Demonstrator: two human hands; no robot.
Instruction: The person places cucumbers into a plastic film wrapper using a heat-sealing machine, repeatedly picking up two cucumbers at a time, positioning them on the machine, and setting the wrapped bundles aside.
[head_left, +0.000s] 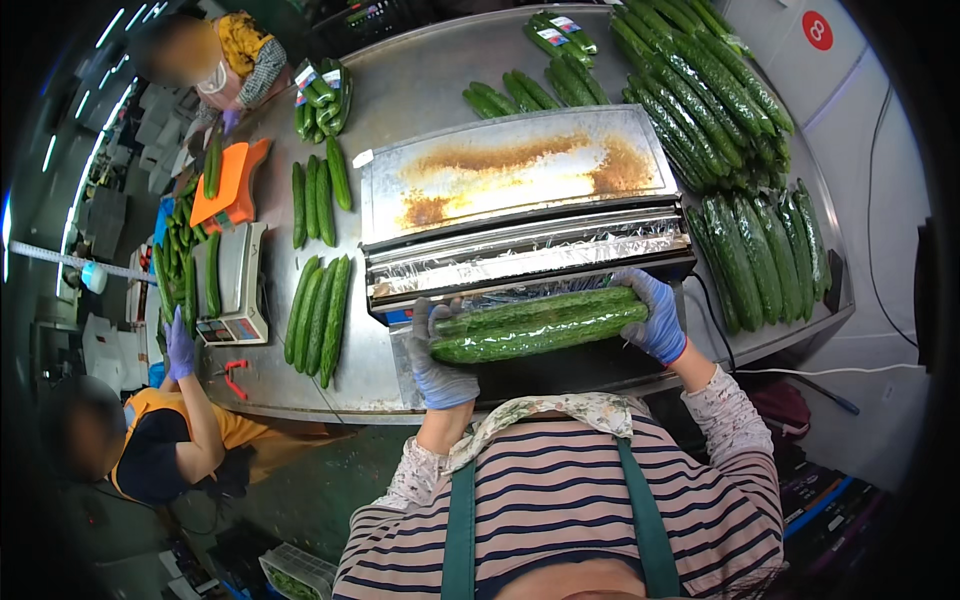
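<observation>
My left hand (442, 360) and my right hand (655, 316), both in thin grey-blue gloves, grip the two ends of a bundle of cucumbers (536, 324). Shiny clear film covers the bundle, which lies crosswise above the table's near edge. Just beyond it stands a film-wrapping machine (525, 259) with a strip of crinkled clear film along its front and a metal top with brown stains. To the left of the machine, loose cucumbers (317, 319) lie side by side, with another group (321, 195) farther back. Film-wrapped cucumbers (765, 259) lie at the right.
A large pile of wrapped cucumbers (697, 97) fills the back right of the metal table (367, 375). At the left are a scale (236, 285), an orange tray (232, 180) and red-handled cutters (236, 379). Two co-workers (169, 442) stand at the left side. A white cable (825, 371) runs off right.
</observation>
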